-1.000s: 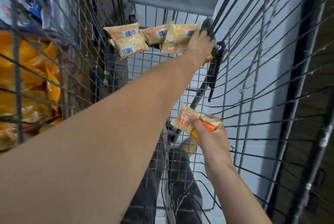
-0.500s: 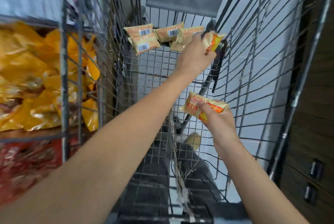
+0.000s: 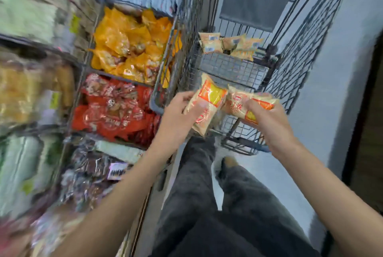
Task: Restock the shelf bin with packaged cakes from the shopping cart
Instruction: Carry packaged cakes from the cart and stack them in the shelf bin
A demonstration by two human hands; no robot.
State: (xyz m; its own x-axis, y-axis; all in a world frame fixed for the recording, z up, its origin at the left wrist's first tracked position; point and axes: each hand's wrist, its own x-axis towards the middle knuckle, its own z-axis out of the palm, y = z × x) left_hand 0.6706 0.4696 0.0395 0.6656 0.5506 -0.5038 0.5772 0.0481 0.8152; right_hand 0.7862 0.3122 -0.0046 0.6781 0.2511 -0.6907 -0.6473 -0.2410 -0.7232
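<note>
My left hand (image 3: 179,111) grips a cream and orange cake packet (image 3: 209,99) above the near end of the wire shopping cart (image 3: 290,49). Beside it, my right hand (image 3: 267,120) holds a second cake packet (image 3: 240,103); the two packets touch. Several more cake packets (image 3: 226,44) lie on the cart's raised wire shelf at the far end. To the left, a wire shelf bin (image 3: 165,53) holds yellow-orange packets (image 3: 128,43).
Below the yellow bin sits a bin of red packets (image 3: 112,107), and lower still dark packets (image 3: 89,171). More blurred shelf goods fill the left side. My legs in dark trousers (image 3: 199,184) stand on the pale floor behind the cart. A dark cabinet is at the right edge.
My left hand has taken a packet from the cart's far shelf and pulled it back next to the right hand's packet. The view has swung left and down, bringing the shelf bins into sight.
</note>
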